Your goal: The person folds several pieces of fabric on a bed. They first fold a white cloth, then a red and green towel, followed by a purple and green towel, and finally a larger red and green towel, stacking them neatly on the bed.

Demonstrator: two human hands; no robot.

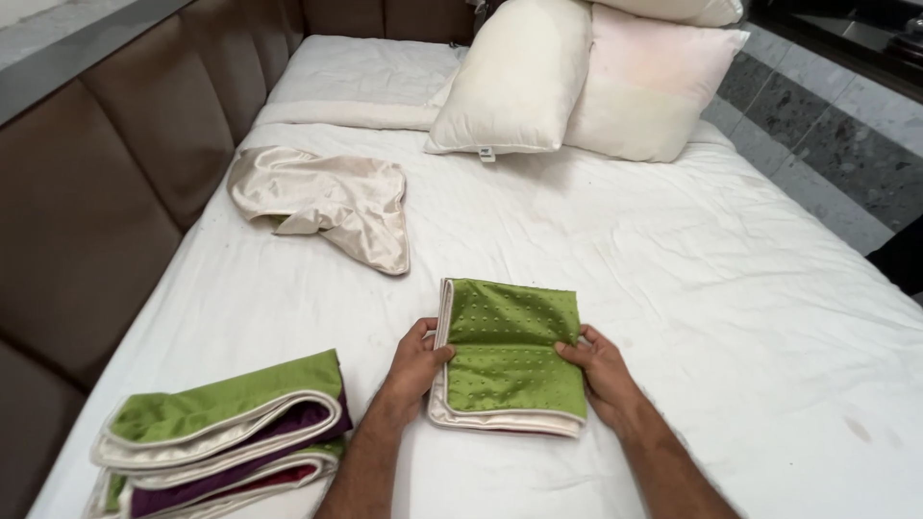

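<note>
The folded green dotted cushion cover with cream piping (508, 354) lies lengthwise away from the person, left hand (415, 365) and right hand (598, 370) pinching its opposite side edges.

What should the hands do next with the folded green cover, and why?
Probably lift the folded green cover and lay it on the folded stack at the left: both hands, left hand and right hand, hold its edges, and it looks fully folded.
</note>
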